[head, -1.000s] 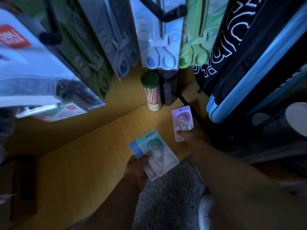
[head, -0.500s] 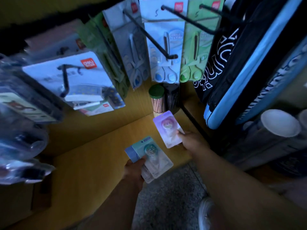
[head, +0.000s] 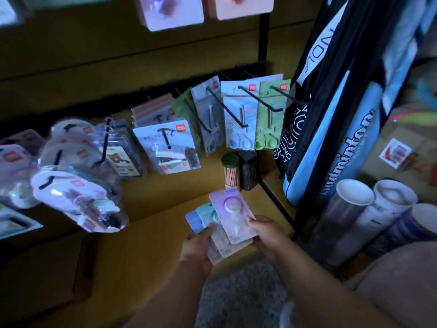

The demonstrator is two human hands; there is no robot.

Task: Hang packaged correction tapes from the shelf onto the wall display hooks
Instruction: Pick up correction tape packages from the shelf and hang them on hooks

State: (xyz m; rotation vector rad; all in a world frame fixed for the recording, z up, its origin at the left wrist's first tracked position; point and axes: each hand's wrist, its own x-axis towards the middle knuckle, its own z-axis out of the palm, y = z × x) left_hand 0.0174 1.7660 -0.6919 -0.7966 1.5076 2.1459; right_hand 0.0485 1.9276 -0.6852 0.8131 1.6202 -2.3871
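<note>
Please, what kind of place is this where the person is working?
Most likely a stationery shop. Packaged scissors hang on wall display hooks, a tub of pencils stands on the shelf, and both hands hold carded correction tapes. A badminton bag suggests sports goods too.

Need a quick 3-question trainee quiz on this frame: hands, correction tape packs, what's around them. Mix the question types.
1. True or false: the purple correction tape pack still lies on the wooden shelf.
2. Multiple choice: what stands at the back corner of the shelf beside the dark pencil tube? A) a green-lidded pencil tube B) a glue bottle C) a stapler
3. Fill in: the left hand holds a fanned stack with a teal pack and a ____ pack behind it.

Key:
1. False; the right hand holds it against the stack.
2. A
3. blue
</note>
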